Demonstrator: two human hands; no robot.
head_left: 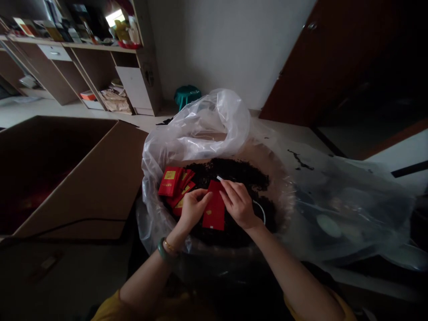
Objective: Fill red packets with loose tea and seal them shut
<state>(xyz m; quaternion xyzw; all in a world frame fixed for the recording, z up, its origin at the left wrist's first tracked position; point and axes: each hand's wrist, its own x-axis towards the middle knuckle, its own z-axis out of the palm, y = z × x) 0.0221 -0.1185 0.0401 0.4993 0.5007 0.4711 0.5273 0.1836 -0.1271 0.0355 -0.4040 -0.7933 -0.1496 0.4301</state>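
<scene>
A flat red packet (216, 207) with a small gold mark is pinched at its left edge between the thumb and fingers of my left hand (195, 206). It hangs over dark, loose, leaf-like bits (234, 171) inside a plastic-lined container. My right hand (239, 205) is at the packet's upper right, its fingers closed around a small white strip (220, 178) whose tip sticks out past the fingertips. Left of my left hand, several red packets with yellow labels (171, 180) lie stacked and fanned out on the dark bits.
Clear plastic lining (230, 111) bunches up around the container's rim. A large cardboard box (90, 178) stands at the left. Plastic sheeting (351, 200) spreads to the right. Behind are a shelf desk (130, 84), a green covered object (187, 96) and a brown door (301, 80).
</scene>
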